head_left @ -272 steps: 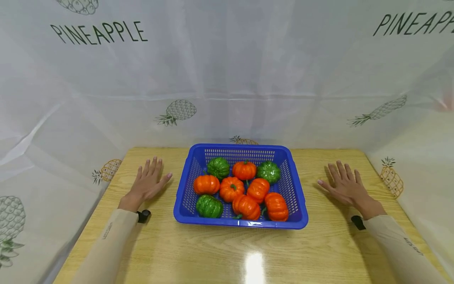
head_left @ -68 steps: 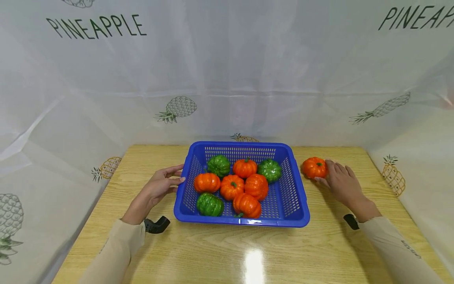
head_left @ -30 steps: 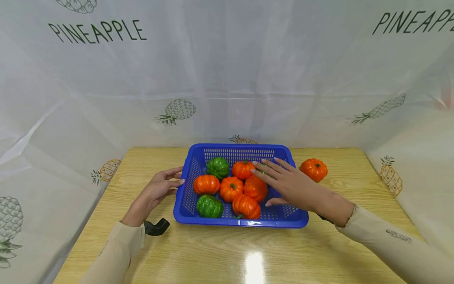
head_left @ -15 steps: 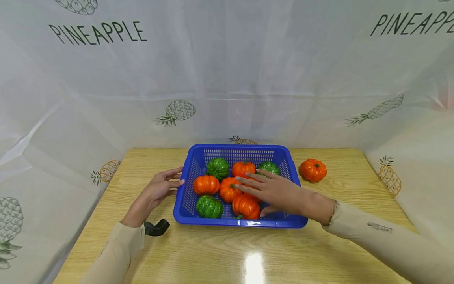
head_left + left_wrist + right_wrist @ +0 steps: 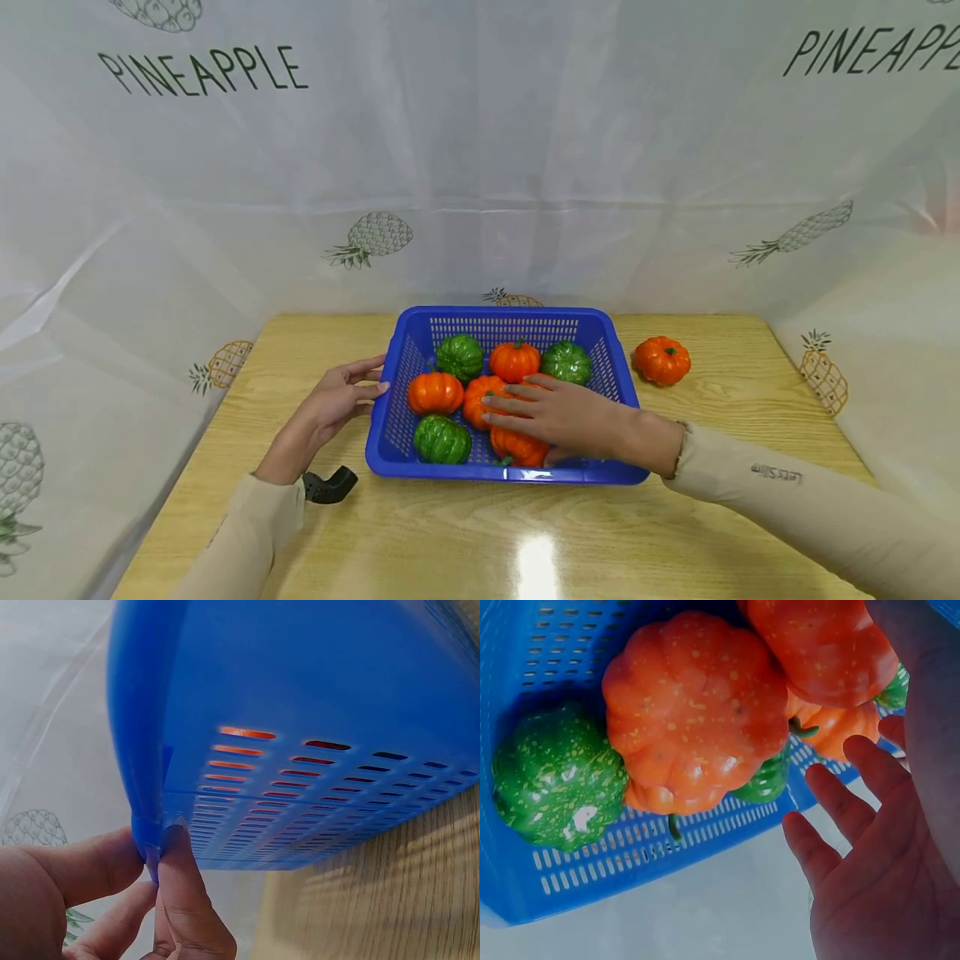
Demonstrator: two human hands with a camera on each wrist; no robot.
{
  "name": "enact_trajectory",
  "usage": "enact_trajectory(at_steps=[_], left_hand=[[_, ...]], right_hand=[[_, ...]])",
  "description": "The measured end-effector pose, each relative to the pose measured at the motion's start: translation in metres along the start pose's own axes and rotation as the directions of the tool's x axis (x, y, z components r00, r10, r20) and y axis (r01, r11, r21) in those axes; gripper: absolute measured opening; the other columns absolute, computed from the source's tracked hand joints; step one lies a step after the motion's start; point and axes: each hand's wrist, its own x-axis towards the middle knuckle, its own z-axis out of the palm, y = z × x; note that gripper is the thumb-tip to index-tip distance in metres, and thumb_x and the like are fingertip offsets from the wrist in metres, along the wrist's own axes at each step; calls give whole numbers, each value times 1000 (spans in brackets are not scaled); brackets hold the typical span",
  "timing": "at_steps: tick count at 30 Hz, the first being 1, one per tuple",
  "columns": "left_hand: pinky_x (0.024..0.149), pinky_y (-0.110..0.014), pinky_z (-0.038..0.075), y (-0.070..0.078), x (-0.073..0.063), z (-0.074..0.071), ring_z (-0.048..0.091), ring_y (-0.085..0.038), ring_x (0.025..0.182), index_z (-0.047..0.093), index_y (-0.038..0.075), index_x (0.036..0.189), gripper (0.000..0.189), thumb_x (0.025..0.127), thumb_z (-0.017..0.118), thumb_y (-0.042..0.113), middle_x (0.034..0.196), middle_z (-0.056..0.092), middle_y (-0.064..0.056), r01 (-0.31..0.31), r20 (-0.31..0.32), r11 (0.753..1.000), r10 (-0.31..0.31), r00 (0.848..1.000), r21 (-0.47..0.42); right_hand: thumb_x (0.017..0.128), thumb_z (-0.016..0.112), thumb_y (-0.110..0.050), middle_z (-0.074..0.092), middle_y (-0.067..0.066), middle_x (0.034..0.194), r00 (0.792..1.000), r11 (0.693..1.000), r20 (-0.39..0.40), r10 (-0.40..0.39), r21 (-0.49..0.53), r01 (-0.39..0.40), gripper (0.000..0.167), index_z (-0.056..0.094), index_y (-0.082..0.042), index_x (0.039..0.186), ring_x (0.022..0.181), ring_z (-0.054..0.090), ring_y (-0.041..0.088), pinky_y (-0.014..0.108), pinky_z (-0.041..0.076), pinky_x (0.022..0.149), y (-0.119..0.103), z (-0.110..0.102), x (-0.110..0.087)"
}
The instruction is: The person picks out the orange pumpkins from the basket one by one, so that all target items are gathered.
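Observation:
A blue plastic basket (image 5: 480, 472) holds several small orange and green pumpkins. My left hand (image 5: 341, 404) pinches its left rim; in the left wrist view the thumb and fingers (image 5: 184, 892) lie on either side of the blue edge (image 5: 146, 750). My right hand (image 5: 566, 417) is over the basket's right half, fingers extended above an orange pumpkin (image 5: 519, 446) and partly hiding others. In the right wrist view the fingers are spread, with nothing between them, near a large orange pumpkin (image 5: 694, 709) and a speckled green pumpkin (image 5: 559, 776). I cannot tell whether they touch any.
One orange pumpkin (image 5: 662, 360) rests on the wooden table (image 5: 420, 542), right of the basket. Behind and at the sides hangs a white sheet (image 5: 480, 167) printed with pineapples. A black wrist device (image 5: 330, 485) is at the left wrist.
An orange pumpkin went from the basket to the table at right, and my right hand let it go. That hand then moved left over the basket and lower. My left hand took the rim.

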Motion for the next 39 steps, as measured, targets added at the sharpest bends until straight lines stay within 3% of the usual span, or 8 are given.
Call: enact_trajectory(at_steps=[12,17,22,29,34,39], left_hand=[[81,-26,60,1,1,0,69,-10,88,34,1,164,63,107,60,4,140,50,-23,-13,6,1000,13,1000,-7],[82,-27,60,0,2,0,69,-10,89,34,0,164,63,107,60,4,140,51,-23,-10,3,1000,11,1000,-3],[82,-27,60,-2,2,0,69,-10,90,35,1,164,63,107,60,4,140,52,-23,-7,-2,1000,7,1000,2],[81,-26,60,-1,2,1,69,-10,91,35,0,164,63,107,60,4,142,51,-24,-2,-8,1000,2,1000,9],[81,-25,60,-1,1,1,68,-10,91,35,1,164,62,107,59,4,143,50,-25,-2,-4,1000,2,1000,12],[81,-25,60,-1,1,1,69,-10,90,34,1,165,63,107,59,4,144,49,-25,-5,-1,1000,5,1000,7]], right_hand=[[94,75,-57,58,-4,154,998,994,-38,-56,-97,52,72,57,-22,154,135,58,17,36,45,114,-5,7,6],[95,77,-52,64,-3,147,996,996,-60,-62,-75,57,63,62,-20,147,132,60,16,35,46,111,-5,10,9],[86,87,-42,63,-2,146,998,997,-41,-53,-54,51,71,61,-18,147,133,59,16,34,45,112,-5,7,8],[89,83,-48,61,3,150,997,993,-52,65,99,-60,78,55,-16,154,137,58,24,42,44,117,1,-5,-15],[84,86,-47,60,7,152,974,976,-142,176,158,-153,86,54,-10,155,137,59,28,47,46,115,10,-9,-40],[86,82,-50,58,11,154,921,956,-275,274,185,-229,88,51,-6,156,136,59,31,52,47,112,17,-4,-67]])
